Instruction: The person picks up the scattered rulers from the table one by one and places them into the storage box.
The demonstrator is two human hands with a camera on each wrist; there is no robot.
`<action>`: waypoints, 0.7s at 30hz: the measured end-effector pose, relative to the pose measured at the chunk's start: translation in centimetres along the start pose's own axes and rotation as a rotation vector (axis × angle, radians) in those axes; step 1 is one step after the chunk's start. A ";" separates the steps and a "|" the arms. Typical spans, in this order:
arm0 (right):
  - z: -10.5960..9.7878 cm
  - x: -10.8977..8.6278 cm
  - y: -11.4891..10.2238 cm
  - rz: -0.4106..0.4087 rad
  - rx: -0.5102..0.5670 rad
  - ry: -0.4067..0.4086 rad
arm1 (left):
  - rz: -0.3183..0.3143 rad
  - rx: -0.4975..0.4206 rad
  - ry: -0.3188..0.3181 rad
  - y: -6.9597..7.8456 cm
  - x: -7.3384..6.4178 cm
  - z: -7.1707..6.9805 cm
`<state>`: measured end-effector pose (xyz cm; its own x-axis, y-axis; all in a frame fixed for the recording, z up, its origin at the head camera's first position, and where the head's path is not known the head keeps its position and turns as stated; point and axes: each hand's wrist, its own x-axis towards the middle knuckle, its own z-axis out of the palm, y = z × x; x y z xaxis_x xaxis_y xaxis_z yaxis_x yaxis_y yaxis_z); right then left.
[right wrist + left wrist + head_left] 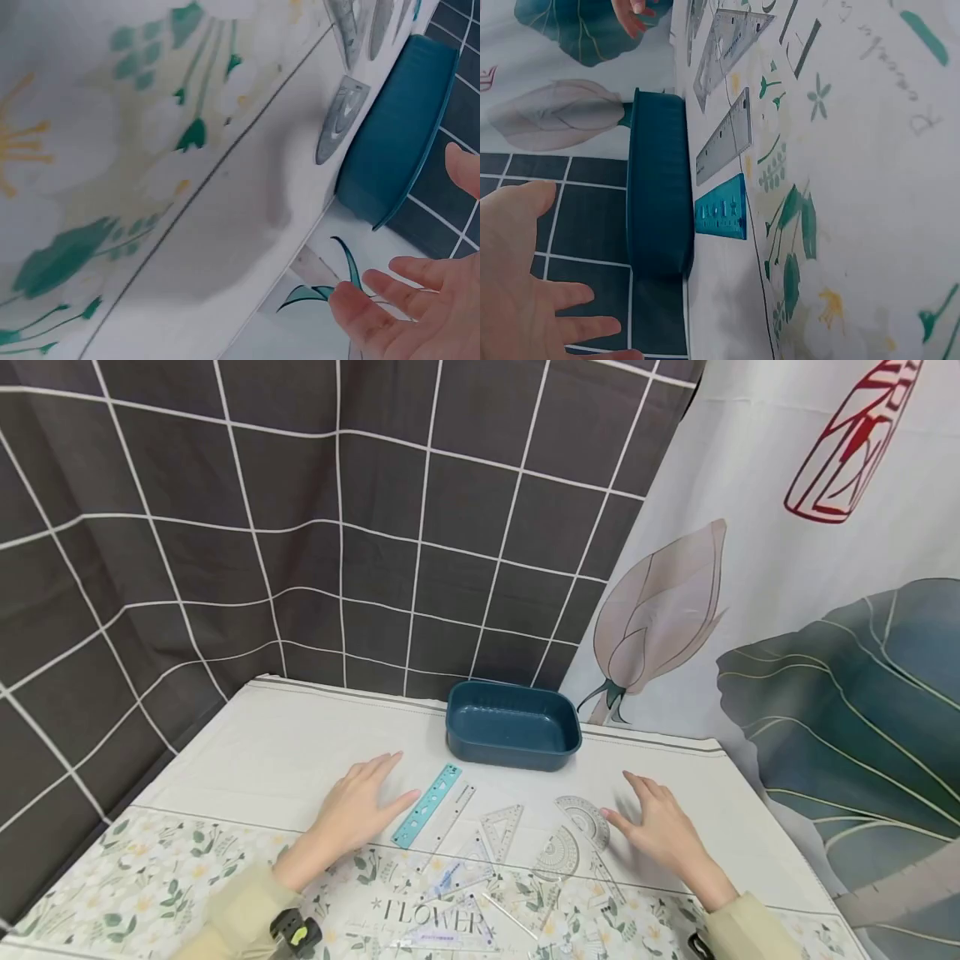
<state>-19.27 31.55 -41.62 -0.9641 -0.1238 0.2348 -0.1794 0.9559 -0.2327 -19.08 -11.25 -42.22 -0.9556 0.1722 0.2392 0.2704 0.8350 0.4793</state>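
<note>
Two hands, fingers loose, above a table (322,714): left hand (351,808), right hand (663,828).
Head view: the left hand, fingers extended, is just beside a turquoise ruler (426,808); the right hand, also extended, is near a clear protractor (587,821). Between them lie a clear ruler (455,815) and a set square (502,829), with a blue bin (513,754) behind. Left wrist view: fingers spread, holding nothing; the turquoise ruler lies near the bin. Right wrist view: fingers relaxed, likewise free.

Turquoise ruler (426,807) (slanted), clear protractor (588,817), flat
</note>
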 end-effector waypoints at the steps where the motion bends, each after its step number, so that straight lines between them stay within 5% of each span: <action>1: 0.0 0.2 -0.1 0.001 0.005 -0.001 | -0.004 -0.005 0.000 0.0 0.2 0.1; 21: 0.0 5.8 -1.4 0.057 0.148 -0.008 | -0.115 -0.209 0.051 1.7 5.1 0.0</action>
<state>-24.61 29.52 -39.90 -0.9750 -0.0732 0.2099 -0.1507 0.9118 -0.3820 -23.46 -8.98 -40.22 -0.9759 0.0513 0.2123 0.1834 0.7201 0.6692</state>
